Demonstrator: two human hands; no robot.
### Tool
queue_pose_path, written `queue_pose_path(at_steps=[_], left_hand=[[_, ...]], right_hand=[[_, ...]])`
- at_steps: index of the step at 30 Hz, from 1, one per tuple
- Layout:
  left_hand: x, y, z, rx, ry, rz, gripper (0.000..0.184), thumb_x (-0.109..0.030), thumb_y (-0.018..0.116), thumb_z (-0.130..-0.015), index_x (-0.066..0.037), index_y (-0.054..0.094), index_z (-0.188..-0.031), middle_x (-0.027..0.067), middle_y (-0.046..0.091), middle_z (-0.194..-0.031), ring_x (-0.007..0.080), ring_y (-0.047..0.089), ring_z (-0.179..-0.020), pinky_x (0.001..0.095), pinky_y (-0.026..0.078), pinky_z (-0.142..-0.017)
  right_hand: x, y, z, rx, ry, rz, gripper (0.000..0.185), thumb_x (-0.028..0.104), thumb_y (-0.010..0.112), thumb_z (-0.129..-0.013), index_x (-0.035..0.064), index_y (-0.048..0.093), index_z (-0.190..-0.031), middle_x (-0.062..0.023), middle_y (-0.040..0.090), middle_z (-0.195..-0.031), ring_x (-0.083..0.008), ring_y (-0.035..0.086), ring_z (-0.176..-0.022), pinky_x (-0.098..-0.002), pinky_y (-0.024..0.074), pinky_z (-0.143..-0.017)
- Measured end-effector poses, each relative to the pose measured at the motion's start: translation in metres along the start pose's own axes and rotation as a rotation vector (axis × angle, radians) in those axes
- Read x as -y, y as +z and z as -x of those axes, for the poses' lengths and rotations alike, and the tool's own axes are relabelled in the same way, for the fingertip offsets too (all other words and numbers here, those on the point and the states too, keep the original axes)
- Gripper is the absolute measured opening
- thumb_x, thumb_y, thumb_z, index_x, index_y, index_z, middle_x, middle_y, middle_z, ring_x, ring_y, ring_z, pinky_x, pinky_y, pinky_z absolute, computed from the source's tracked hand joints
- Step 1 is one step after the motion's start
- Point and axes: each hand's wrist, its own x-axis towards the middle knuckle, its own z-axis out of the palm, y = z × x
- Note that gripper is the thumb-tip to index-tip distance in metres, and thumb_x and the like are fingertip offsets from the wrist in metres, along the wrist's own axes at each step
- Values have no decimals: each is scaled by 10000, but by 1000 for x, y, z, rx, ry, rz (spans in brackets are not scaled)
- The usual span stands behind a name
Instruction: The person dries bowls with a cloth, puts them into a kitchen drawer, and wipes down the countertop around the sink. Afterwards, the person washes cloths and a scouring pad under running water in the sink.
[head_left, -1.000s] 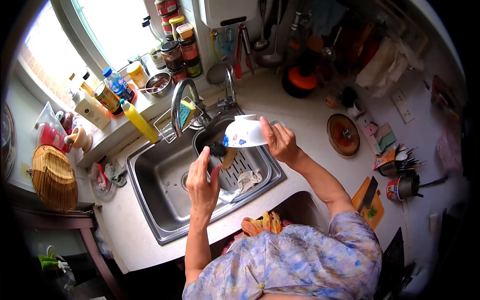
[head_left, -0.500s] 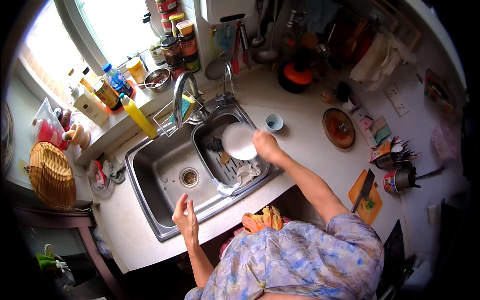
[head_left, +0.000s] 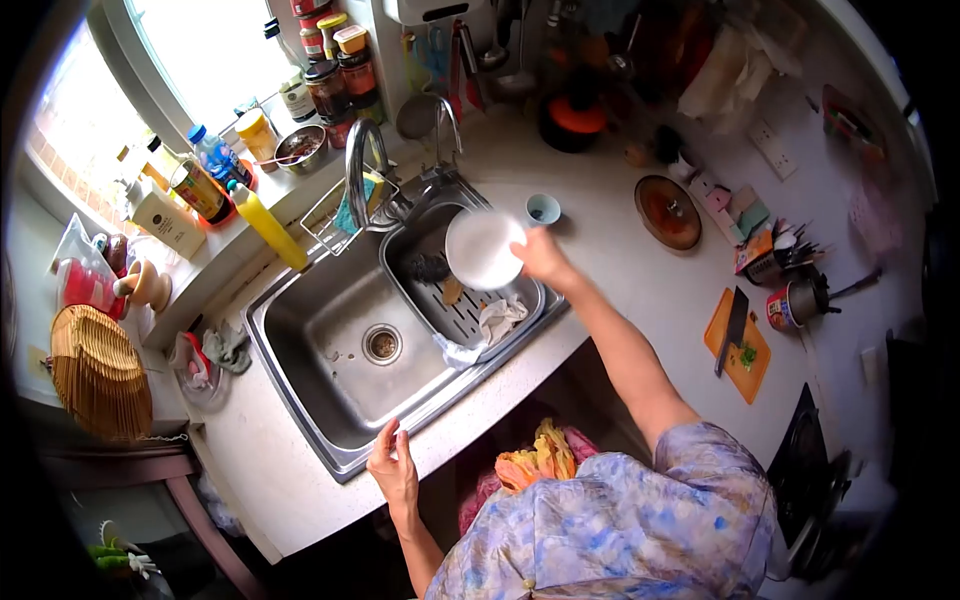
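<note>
Grips a round white bowl (head_left: 484,248) at the rim with the right hand (head_left: 545,258), fingers closed tightly on the edge — cannot tell, through the blur, the exact placing of the thumb. Holds the bowl above the smaller slotted steel basin (head_left: 428,298), beside a dark mesh scrubber (head_left: 430,267) and near a small flat brown piece (head_left: 452,291) and a crumpled white cloth (head_left: 503,318). Reaches across from the pale countertop (head_left: 600,250), close to a small light-blue round cup (head_left: 543,209) just beyond the knuckles. Holds the left hand (head_left: 394,472) well apart from the bowl, at the near edge of the larger rectangular steel basin (head_left: 330,370), with grip loose, fingers raised and partly bent, thumb and fingers separated by a visible gap. Wears a short-sleeved blue-and-lilac patterned top (head_left: 620,530). Has, farther to the right, an orange rectangular cutting board (head_left: 752,372) under a long dark-bladed knife (head_left: 733,330) — lying beside chopped green bits (head_left: 748,354).
</note>
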Motion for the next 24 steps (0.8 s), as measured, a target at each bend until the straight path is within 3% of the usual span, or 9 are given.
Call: queue_pose_path(at_steps=[3, 8, 11, 12, 14, 16, 17, 22, 24], left_hand=[[2, -7, 28, 4, 37, -24, 232, -108, 579, -826, 18, 605, -1019, 164, 646, -911, 223, 631, -823, 302, 480, -743], [-11, 8, 72, 69, 2, -73, 219, -106, 572, -841, 19, 600, -1018, 121, 645, -928, 174, 615, -858, 271, 476, -762], [-18, 29, 101, 124, -2, -47, 219, -116, 572, -846, 20, 600, -1016, 121, 644, -918, 173, 614, -853, 271, 473, -762], [-23, 34, 105, 106, 34, -44, 221, -121, 577, -847, 21, 600, -1015, 119, 644, -909, 161, 607, -845, 263, 470, -762], [-31, 47, 124, 168, 61, -28, 226, -123, 584, -846, 20, 600, -1020, 112, 644, -911, 150, 601, -845, 254, 466, -764], [-47, 59, 148, 177, 60, 0, 230, -131, 584, -835, 22, 614, -1005, 131, 654, -850, 184, 630, -796, 280, 481, -736], [-46, 57, 159, 204, 82, 17, 247, -135, 582, -840, 10, 600, -1038, 130, 649, -892, 185, 624, -824, 279, 479, -740], [-46, 76, 198, 408, -29, 356, 438, -204, 557, -868, -48, 427, -1256, 125, 566, -1120, 190, 599, -883, 273, 479, -751], [-60, 73, 222, 489, -324, 652, 620, -397, 492, -881, -139, 210, -1369, 142, 424, -1283, 249, 575, -944, 345, 492, -761]], right_hand=[[-42, 18, 14, -375, -244, 846, 267, 132, 517, -735, -104, 548, -614, -206, 567, -546, -251, 596, -512, -367, 452, -479], [43, -62, 66, 94, 72, -870, 106, 92, 509, -804, 14, 580, -795, -52, 511, -513, -83, 413, -381, -243, 290, -337], [-10, -56, 66, 370, -27, -1184, 143, 117, 488, -832, 5, 556, -776, -19, 469, -532, -59, 318, -359, -188, 157, -314], [-16, -63, 63, 531, 12, -1323, 138, 68, 452, -813, 7, 572, -787, -53, 522, -555, -85, 432, -369, -224, 256, -299], [-69, -27, 53, -238, -160, 188, 156, 28, 439, -776, -2, 591, -789, -164, 594, -622, -221, 588, -488, -341, 431, -400], [-61, -24, 103, -373, -40, 718, 159, 50, 460, -753, -36, 593, -770, -264, 599, -730, -355, 625, -689, -428, 491, -616], [-57, -42, 131, -382, 65, 290, 171, 72, 496, -753, -85, 565, -747, -287, 585, -756, -392, 609, -709, -434, 489, -628], [-59, -63, 261, -116, -14, -66, 282, 153, 554, -791, -73, 537, -623, -222, 571, -585, -253, 602, -539, -375, 436, -446], [-97, -25, 309, -121, -176, -309, 297, 162, 564, -785, -72, 529, -605, -163, 516, -513, -166, 546, -507, -347, 405, -424]])
